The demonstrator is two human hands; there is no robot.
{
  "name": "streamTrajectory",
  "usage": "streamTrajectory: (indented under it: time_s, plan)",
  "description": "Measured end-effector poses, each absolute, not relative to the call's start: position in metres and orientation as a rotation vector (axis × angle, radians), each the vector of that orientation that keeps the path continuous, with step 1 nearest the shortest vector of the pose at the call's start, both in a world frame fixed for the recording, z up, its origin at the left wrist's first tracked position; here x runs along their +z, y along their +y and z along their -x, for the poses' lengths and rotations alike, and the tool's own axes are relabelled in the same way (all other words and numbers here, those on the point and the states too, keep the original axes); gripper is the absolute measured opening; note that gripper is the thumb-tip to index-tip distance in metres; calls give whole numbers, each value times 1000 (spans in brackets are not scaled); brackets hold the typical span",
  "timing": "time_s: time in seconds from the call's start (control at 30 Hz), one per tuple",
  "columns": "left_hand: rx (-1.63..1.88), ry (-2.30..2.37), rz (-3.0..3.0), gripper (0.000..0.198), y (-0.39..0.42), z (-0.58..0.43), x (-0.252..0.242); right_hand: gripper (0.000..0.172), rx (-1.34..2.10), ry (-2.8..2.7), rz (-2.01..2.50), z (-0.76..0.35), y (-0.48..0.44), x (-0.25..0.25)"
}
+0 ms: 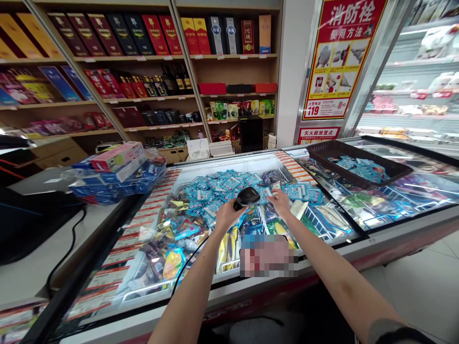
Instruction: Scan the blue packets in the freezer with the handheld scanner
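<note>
My left hand [228, 215] is wrapped round the handle of a black barcode scanner [248, 196], whose head points to the right. A cable hangs down from it past my left forearm. Just right of the scanner, my right hand [280, 203] pinches a small blue packet [264, 195]. A wide heap of similar blue packets [218, 191] lies on the glass top of the chest freezer [143, 248], beyond my left hand. More blue packets [304, 192] lie in a group to the right of my right hand.
A dark brown plastic basket [401, 169] with blue packets stands on the freezer at the right. Plastic-wrapped blue boxes [118, 174] are stacked at the left, beside a counter [21, 267]. Shelves of boxed goods [143, 57] line the back wall. A lit display case [419, 71] stands at the right.
</note>
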State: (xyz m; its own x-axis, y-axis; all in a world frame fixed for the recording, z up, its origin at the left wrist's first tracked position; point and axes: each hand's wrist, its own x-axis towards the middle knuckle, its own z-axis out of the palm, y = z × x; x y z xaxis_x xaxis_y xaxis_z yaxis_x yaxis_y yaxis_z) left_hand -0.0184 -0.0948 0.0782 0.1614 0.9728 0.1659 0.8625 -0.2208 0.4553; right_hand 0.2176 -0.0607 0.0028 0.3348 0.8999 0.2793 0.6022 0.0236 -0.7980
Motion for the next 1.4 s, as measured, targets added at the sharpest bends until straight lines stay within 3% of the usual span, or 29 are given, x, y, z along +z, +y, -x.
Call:
streamTrajectory:
  time_s: [0.57,1.4]
  plan:
    - [714,1649,-2205,53,-97,4,75,28,443,-1374,1596,-220,-72,-4]
    - [663,1650,-2197,46,-98,-1,76,16,471,-1310,1551,-216,-86,12]
